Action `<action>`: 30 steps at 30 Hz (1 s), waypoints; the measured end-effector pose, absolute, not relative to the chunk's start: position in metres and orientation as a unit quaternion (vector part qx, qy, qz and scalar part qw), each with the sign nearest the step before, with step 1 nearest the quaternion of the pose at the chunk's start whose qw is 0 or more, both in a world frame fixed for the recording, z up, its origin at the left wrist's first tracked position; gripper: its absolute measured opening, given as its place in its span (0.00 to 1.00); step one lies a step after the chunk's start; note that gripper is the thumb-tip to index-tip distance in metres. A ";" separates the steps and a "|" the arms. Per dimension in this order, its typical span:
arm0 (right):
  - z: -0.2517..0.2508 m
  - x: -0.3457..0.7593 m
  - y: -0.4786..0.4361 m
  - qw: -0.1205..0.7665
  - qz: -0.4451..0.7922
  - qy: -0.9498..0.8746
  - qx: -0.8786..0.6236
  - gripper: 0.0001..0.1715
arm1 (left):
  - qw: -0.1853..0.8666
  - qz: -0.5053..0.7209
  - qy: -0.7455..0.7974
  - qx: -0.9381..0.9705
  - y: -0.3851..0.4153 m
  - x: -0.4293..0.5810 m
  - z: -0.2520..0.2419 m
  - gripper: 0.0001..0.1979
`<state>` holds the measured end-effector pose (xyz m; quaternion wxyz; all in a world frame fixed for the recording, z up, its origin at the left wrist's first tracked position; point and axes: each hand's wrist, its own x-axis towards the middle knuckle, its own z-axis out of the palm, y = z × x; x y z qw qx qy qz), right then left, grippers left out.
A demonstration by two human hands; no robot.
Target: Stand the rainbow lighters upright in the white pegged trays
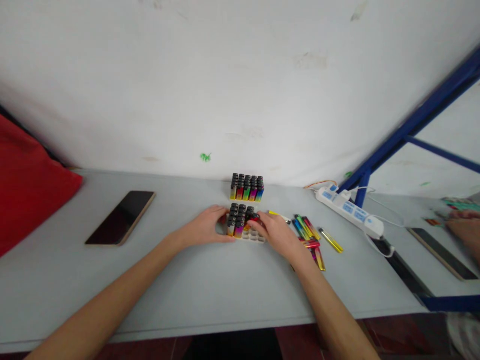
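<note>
A small pale tray (pixel 255 237) with round slots stands in front of me, its left part filled with upright black-topped lighters (pixel 239 227). My left hand (pixel 210 225) grips the tray's left end, thumb in front and fingers behind. Over the tray's right part, my right hand (pixel 275 230) pinches a lighter (pixel 255 217) with a black top and some red; its lower part is hard to make out. Behind stands a full block of upright lighters (pixel 247 189) in several colours. Loose lighters (pixel 305 227) lie in a pile right of my right hand.
A dark phone (pixel 122 218) lies at the left, near a red cloth item (pixel 30 185). On the right are a white power strip (pixel 350 212) with cables and a blue metal frame (pixel 397 135). Beyond it, another person's hand (pixel 465 225) and a second phone (pixel 442 253) show.
</note>
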<state>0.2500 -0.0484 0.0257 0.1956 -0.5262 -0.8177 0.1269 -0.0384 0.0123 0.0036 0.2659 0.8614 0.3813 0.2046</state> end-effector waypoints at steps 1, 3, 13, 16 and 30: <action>0.027 0.251 -0.049 0.188 0.119 -0.820 -0.527 0.26 | 0.267 0.200 0.382 0.862 0.012 -0.039 0.004 0.31; 0.028 0.253 -0.049 0.181 0.111 -0.822 -0.529 0.25 | 0.271 0.193 0.383 0.862 0.011 -0.039 0.005 0.32; 0.031 0.247 -0.049 0.148 0.110 -0.817 -0.546 0.22 | 0.263 0.196 0.385 0.863 0.011 -0.038 0.005 0.34; 0.040 0.246 -0.052 0.096 0.110 -0.819 -0.555 0.23 | 0.257 0.203 0.387 0.862 0.012 -0.038 0.003 0.35; 0.046 0.301 -0.072 0.273 0.104 -0.744 -0.600 0.36 | 0.255 0.201 0.378 0.867 0.020 -0.036 0.004 0.31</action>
